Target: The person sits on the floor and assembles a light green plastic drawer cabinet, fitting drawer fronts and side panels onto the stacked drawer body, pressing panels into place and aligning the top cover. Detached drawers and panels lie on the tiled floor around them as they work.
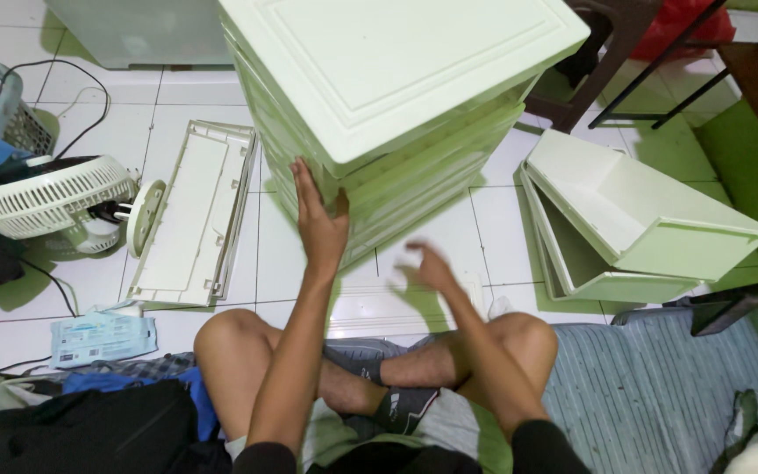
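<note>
Cabinet (396, 96): smooth pale-green plastic, boxy, tilted at your 12 o'clock. Your left hand (320, 224) lies flat on its lower corner, fingers together. Your right hand (427, 268) hovers with fingers loosely spread. Drawers (642, 219) rest at 2 o'clock.

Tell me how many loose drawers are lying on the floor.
2: both at the right of the cabinet, upper drawer nested in the lower drawer. Others may be hidden.

Bright even indoor light, green-tinted shadows on white floor tiles (195, 96), blurred right hand (427, 268), wide-angle bending at edges
</note>
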`<state>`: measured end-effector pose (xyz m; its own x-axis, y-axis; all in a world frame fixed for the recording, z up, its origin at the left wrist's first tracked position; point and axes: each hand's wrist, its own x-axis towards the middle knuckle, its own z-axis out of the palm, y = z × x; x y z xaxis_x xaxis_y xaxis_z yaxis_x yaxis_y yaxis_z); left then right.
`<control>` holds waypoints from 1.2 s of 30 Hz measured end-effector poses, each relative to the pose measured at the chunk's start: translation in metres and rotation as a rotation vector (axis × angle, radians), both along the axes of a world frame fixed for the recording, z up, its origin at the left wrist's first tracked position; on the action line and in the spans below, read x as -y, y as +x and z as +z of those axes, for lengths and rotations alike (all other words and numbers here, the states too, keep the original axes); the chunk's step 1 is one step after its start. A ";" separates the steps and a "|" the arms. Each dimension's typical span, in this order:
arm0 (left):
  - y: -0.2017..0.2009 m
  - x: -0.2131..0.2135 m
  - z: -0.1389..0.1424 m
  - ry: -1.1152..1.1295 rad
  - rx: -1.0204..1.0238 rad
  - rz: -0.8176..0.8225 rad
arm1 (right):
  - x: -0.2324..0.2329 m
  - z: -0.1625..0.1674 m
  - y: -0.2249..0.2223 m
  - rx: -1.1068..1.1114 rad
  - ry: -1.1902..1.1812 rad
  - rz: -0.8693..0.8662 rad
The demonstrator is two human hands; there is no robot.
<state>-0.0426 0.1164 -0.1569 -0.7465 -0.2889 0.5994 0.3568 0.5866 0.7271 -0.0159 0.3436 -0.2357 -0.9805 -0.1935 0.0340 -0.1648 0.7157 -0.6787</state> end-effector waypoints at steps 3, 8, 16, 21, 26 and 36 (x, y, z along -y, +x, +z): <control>-0.010 0.010 -0.002 -0.048 0.053 -0.011 | 0.008 -0.028 0.035 0.421 0.643 0.318; -0.019 0.034 0.005 -0.070 0.064 -0.046 | 0.016 -0.020 0.037 0.275 0.721 0.416; -0.023 0.080 0.018 -0.010 0.229 -0.078 | 0.010 -0.014 0.020 0.144 0.604 0.396; -0.021 0.108 0.018 0.049 0.272 -0.173 | -0.015 -0.003 0.015 0.300 0.266 0.412; 0.003 0.139 0.005 0.239 0.202 -0.334 | -0.066 0.080 0.030 -0.003 0.112 0.439; 0.021 0.085 0.009 0.423 0.089 -0.106 | -0.029 0.239 -0.048 -0.521 0.179 0.488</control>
<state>-0.0216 0.0315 -0.1479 -0.8285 -0.4139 0.3771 0.3243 0.1943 0.9258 -0.0635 0.3721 0.0033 -0.6469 -0.6497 0.3992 -0.7620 0.5713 -0.3051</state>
